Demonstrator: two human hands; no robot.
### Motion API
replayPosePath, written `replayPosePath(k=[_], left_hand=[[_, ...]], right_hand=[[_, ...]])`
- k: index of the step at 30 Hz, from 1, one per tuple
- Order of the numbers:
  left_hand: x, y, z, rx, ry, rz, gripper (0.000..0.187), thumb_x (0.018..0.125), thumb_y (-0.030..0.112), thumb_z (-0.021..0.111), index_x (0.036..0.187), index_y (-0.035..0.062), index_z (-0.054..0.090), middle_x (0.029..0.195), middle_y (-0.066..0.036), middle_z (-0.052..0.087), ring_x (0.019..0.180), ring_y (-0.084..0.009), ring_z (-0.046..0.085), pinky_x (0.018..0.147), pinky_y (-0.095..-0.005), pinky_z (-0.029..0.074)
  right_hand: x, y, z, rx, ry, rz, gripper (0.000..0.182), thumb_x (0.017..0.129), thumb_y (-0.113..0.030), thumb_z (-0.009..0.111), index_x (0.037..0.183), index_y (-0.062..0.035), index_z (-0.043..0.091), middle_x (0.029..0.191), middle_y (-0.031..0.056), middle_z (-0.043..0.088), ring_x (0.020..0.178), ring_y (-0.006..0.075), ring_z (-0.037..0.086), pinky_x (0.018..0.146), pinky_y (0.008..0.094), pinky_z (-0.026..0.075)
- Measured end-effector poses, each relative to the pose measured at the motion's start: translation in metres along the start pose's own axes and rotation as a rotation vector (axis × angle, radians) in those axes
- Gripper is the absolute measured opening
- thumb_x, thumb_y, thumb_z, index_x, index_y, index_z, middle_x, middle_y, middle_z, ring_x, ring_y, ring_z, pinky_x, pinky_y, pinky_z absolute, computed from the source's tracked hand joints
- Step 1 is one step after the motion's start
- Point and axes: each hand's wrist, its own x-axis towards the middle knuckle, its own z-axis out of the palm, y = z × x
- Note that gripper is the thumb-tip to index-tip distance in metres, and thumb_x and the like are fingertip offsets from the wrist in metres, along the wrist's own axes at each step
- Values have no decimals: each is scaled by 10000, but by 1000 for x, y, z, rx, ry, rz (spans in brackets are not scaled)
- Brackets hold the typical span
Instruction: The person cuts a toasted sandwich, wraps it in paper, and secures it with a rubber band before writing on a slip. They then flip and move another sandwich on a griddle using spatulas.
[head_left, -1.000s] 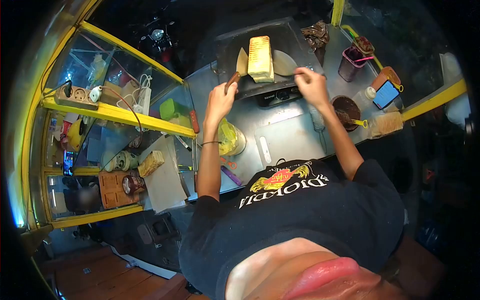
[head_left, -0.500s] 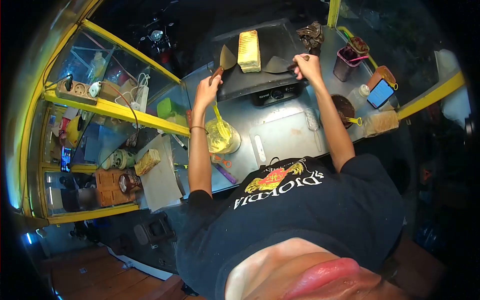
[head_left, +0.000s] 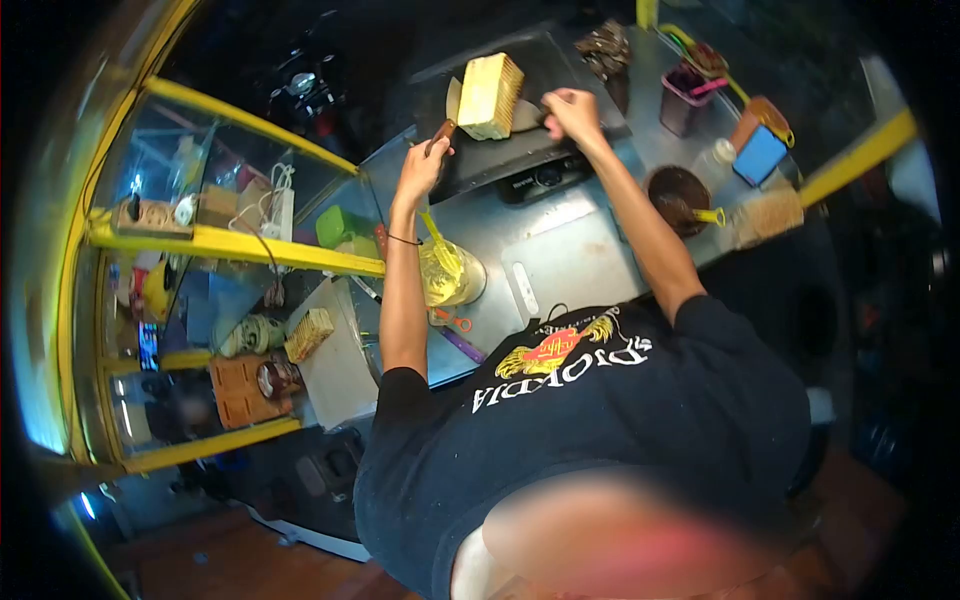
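Note:
A stack of bread slices (head_left: 489, 97) leans on the black griddle (head_left: 560, 72), its pale side up and its browned, striped side facing right. My left hand (head_left: 424, 172) is closed round the wooden handle of a spatula (head_left: 453, 102), whose blade is against the bread's left side. My right hand (head_left: 574, 113) is closed on a second spatula (head_left: 521, 118); that blade reaches to the bread's lower right edge and is partly hidden by it. Both hands are near the griddle's front edge.
Left of the griddle front stands a tub of yellow spread (head_left: 462, 278). A white cutting board (head_left: 575, 262) lies in front. At right are a dark bowl (head_left: 676, 200), a purple-stained container (head_left: 686, 100), a phone (head_left: 761, 155) and packed bread (head_left: 766, 217). Yellow frame bars (head_left: 240, 245) border the left.
The bread has tipped over to the right, so its browned top now faces right. Both spatula blades have come in against it, and my right hand has moved left and slightly up.

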Motion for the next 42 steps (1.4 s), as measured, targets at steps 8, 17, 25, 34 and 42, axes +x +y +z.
replayPosePath(k=[8,17,25,34,42], left_hand=[[41,16,-15,111,33,106,441,917,417,555,803,19,706,572,15,496,509,-80,444,474,-280,349],[20,64,-1,-31,150,203,361,960,363,536,918,46,703,587,47,510,459,-22,359,426,-226,274],[-79,43,56,-286,280,-154,407,965,396,529,875,33,689,559,54,436,439,-35,366,399,-211,268],[-71,39,98,-287,365,-76,465,968,437,511,905,6,674,612,5,535,447,-60,401,421,-246,312],[-90,-34,127,-1671,-174,-229,474,951,428,572,1113,-18,594,570,52,412,447,-61,297,484,-225,333]], right_hand=[[-91,-49,-2,-594,-14,-505,158,829,-187,615,940,-88,672,775,187,665,722,366,663,645,435,521],[-77,-46,-36,-239,79,-518,155,834,-146,653,922,-19,669,673,120,651,603,154,635,587,315,497],[0,-33,-52,-360,225,-634,202,863,-116,603,1052,-71,659,652,120,624,630,243,656,591,377,495],[-67,-27,-64,-609,14,-461,243,843,-209,649,1030,-52,650,773,162,678,737,324,674,689,430,535],[-113,-1,-76,-199,-17,73,724,865,-316,691,1408,-7,326,1043,164,646,792,227,665,671,378,560]])
